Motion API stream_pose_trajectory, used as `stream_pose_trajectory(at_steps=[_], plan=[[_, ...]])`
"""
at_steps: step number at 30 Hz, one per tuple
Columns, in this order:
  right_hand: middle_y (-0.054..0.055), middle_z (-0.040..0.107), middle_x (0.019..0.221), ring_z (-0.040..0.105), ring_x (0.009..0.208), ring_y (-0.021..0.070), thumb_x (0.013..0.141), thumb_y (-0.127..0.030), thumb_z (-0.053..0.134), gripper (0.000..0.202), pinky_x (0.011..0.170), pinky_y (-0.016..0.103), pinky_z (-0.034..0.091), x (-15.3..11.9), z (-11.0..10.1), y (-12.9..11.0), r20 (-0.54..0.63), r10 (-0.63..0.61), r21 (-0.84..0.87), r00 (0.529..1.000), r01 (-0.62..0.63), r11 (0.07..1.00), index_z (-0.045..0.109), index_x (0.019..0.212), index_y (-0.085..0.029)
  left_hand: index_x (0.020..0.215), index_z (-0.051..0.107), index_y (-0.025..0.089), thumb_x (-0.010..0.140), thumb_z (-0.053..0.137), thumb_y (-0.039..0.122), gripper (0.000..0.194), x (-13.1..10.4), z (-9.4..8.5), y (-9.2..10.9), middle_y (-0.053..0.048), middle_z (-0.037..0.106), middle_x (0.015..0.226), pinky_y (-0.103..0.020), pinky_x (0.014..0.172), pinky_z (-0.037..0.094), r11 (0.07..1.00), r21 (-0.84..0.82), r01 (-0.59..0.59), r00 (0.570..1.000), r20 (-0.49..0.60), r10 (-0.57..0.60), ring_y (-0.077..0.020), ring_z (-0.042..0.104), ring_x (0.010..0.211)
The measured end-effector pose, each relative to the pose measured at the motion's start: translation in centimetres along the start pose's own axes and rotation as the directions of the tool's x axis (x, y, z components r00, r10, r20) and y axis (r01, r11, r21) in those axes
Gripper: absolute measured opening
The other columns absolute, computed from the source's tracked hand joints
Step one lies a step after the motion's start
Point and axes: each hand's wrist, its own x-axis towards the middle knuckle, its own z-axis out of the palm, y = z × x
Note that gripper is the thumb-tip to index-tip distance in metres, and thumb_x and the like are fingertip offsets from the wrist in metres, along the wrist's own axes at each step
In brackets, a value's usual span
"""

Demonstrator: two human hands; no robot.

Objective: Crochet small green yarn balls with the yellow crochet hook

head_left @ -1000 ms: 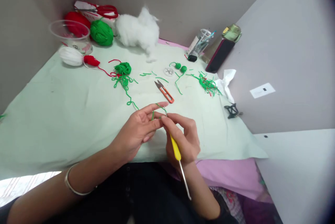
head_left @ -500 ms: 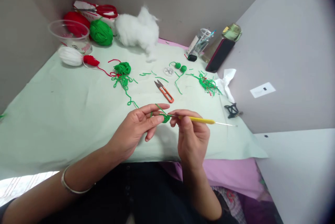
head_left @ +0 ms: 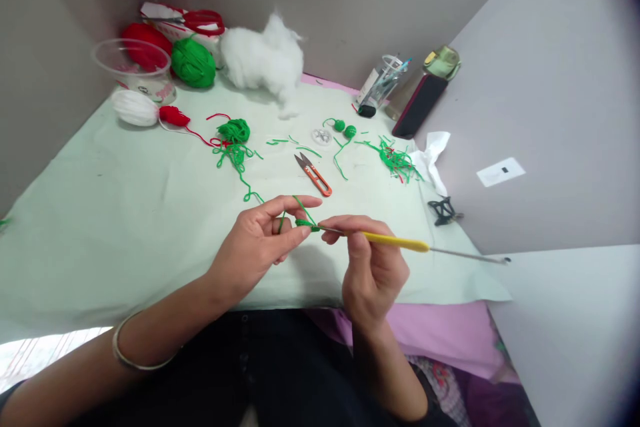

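Note:
My left hand [head_left: 257, 237] pinches a small green crochet piece [head_left: 307, 223] between thumb and fingers, its index finger stretched out with green yarn [head_left: 301, 204] running over it. In my right hand [head_left: 373, 264] is a crochet hook [head_left: 397, 240] with a yellow grip, held like a pen. The hook's left tip meets the crochet piece; its other metal end points right. From my left hand the yarn trails back to a loose green yarn bundle [head_left: 234, 131]. Orange thread snips [head_left: 313, 175] lie just beyond my hands, blades apart.
At the back left stand a clear plastic tub [head_left: 133, 57], a green yarn ball [head_left: 193, 62] and red-handled scissors [head_left: 204, 21]. White stuffing [head_left: 263, 57] sits at the back wall. Green scraps [head_left: 397, 160], a phone [head_left: 420, 106] and a bottle [head_left: 442, 62] are to the right.
My right hand has shifted slightly right and down, and the hook's free end now reaches further right. The crochet piece has turned and moved slightly left in my left fingers.

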Motion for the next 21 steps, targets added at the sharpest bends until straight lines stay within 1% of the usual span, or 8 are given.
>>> stream_pose_trajectory(at_steps=[5,9,11,13,14,16,18,21], plan=[[0.005,0.077,0.099,0.074,0.085,0.0198,0.101,-0.010,0.050,0.029,0.070,0.037,0.062,-0.4,0.1,0.4,0.038,-0.200,-0.109,0.979,0.203,0.973,0.068,0.117,-0.026,0.117,0.081,0.026,0.085,0.080,0.024,0.032,-0.2,0.2,0.3,0.003,0.058,0.078,-0.022,0.050,0.033,0.994,0.087,-0.062,0.997,-0.041,0.066,-0.0059,0.038,0.054],[0.007,0.077,0.102,0.074,0.092,0.0210,0.098,-0.008,0.056,0.030,0.073,0.036,0.063,-1.0,0.5,1.3,0.071,-0.304,-0.222,0.950,0.312,0.924,0.070,0.119,-0.025,0.120,0.080,0.026,0.082,0.084,0.023,0.038,-0.4,0.7,0.2,0.002,0.063,0.086,-0.021,0.050,0.032,0.997,0.013,-0.078,0.995,-0.069,0.078,-0.0043,0.039,0.054],[0.008,0.076,0.107,0.074,0.094,0.0219,0.095,-0.009,0.064,0.033,0.072,0.036,0.062,-1.2,0.8,1.7,0.063,-0.390,-0.347,0.919,0.387,0.855,0.073,0.121,-0.028,0.129,0.075,0.025,0.082,0.085,0.027,0.048,-0.3,0.8,0.0,0.003,0.062,0.081,-0.021,0.045,0.028,0.993,-0.121,0.000,1.000,-0.014,-0.001,-0.0034,0.037,0.049],[0.008,0.076,0.109,0.074,0.095,0.0226,0.094,-0.011,0.067,0.033,0.071,0.037,0.062,-1.2,0.9,1.9,0.031,-0.419,-0.400,0.907,0.396,0.827,0.075,0.119,-0.030,0.134,0.071,0.021,0.084,0.082,0.029,0.051,-0.1,0.7,-0.1,0.007,0.052,0.065,-0.020,0.042,0.022,0.953,-0.273,0.135,0.989,0.093,-0.113,-0.0030,0.031,0.044],[0.008,0.076,0.106,0.073,0.092,0.0222,0.096,-0.012,0.065,0.029,0.071,0.037,0.062,-1.1,0.9,1.8,0.006,-0.380,-0.361,0.925,0.356,0.862,0.075,0.117,-0.030,0.133,0.072,0.018,0.086,0.081,0.029,0.049,0.1,0.6,-0.1,0.010,0.044,0.057,-0.019,0.042,0.020,0.923,-0.333,0.194,0.978,0.143,-0.154,-0.0029,0.026,0.043],[0.006,0.074,0.096,0.071,0.081,0.0194,0.101,-0.014,0.056,0.024,0.068,0.036,0.060,-0.6,0.7,1.5,-0.063,-0.200,-0.169,0.978,0.187,0.968,0.075,0.111,-0.026,0.126,0.074,0.014,0.088,0.079,0.025,0.040,0.4,0.4,0.1,0.012,0.033,0.051,-0.018,0.042,0.018,0.880,-0.408,0.245,0.965,0.191,-0.180,-0.0026,0.018,0.043],[0.004,0.072,0.088,0.067,0.071,0.0160,0.104,-0.018,0.052,0.023,0.063,0.034,0.057,0.0,0.6,1.1,-0.101,-0.018,0.065,0.995,0.025,0.998,0.074,0.106,-0.024,0.123,0.076,0.017,0.086,0.080,0.020,0.038,0.5,0.2,0.2,0.011,0.040,0.055,-0.017,0.042,0.018,0.877,-0.428,0.217,0.973,0.172,-0.157,-0.0012,0.018,0.044],[0.003,0.074,0.090,0.066,0.074,0.0157,0.103,-0.021,0.057,0.019,0.064,0.032,0.056,0.5,0.6,0.8,-0.047,0.057,0.190,0.997,-0.048,0.981,0.076,0.102,-0.024,0.126,0.075,0.024,0.083,0.083,0.020,0.044,0.4,0.3,0.2,0.005,0.059,0.078,-0.018,0.041,0.018,0.911,-0.378,0.167,0.981,0.155,-0.115,0.0017,0.027,0.044]])
